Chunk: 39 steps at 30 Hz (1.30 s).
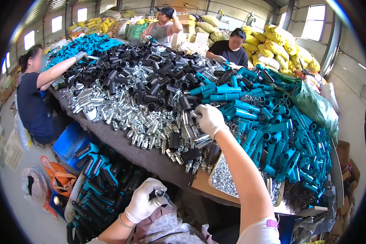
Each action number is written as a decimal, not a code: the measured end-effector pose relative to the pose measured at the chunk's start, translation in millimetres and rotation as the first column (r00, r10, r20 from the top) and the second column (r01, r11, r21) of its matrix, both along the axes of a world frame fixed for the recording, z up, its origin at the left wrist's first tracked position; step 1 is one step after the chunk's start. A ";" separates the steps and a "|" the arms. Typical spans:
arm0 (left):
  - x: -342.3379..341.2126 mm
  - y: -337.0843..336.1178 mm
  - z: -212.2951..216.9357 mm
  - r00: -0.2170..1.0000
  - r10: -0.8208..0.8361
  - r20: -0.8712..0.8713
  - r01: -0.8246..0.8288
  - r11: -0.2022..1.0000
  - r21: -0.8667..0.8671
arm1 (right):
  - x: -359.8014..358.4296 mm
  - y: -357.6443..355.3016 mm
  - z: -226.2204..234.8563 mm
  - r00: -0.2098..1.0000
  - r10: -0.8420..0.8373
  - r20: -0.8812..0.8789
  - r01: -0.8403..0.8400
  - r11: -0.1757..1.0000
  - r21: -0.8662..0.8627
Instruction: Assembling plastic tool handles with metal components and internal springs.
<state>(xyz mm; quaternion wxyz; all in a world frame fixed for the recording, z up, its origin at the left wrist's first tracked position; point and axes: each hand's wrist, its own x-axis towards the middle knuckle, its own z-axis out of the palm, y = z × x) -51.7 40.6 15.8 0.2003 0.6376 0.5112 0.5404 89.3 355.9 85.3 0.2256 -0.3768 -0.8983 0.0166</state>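
Note:
Low in front of me, my left hand (143, 200), in a white glove, pinches a round metal fitting (160, 192) whose hollow end faces up. My right hand (209, 120), also gloved, is stretched out over the heap, fingers closed at the boundary between metal and teal parts. A bit of shiny metal shows at its fingertips, but I cannot make out what it is. Silver metal fittings (150, 128) lie left of that hand. Black sleeves (154, 79) are heaped farther back, and teal tubes (240, 114) spread to its right.
A tray of small metal pieces (227, 179) sits under my right forearm. Teal-and-black handles (97, 175) are piled below the table edge at left, beside a blue crate (69, 142). Three co-workers sit around the table. Yellow sacks (280, 44) are stacked behind.

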 end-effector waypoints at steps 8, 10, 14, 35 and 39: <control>22.0 -1.6 -4.3 0.968 -0.036 0.248 0.092 0.971 -0.219 | 11.7 -0.2 35.0 0.902 0.031 -0.431 -0.053 0.998 -0.039; 25.3 -0.5 -2.3 0.963 -0.037 0.266 0.092 0.975 -0.201 | 27.3 3.8 49.5 0.809 -0.165 -0.565 -0.198 0.827 -0.526; 22.2 -3.3 -2.6 0.885 0.065 0.462 0.052 0.971 -0.235 | 44.2 -41.2 42.7 0.571 -0.313 -0.759 -0.494 0.608 -0.622; 53.0 -21.3 -8.5 0.795 0.084 0.601 0.001 0.990 -0.139 | 133.6 -309.0 -75.4 0.229 -0.778 -0.586 -0.364 0.490 -0.792; 77.2 -34.5 -5.6 0.782 0.041 0.622 0.182 0.939 -0.291 | 133.3 -329.1 -100.7 0.372 -0.707 -0.601 -0.359 0.488 -0.796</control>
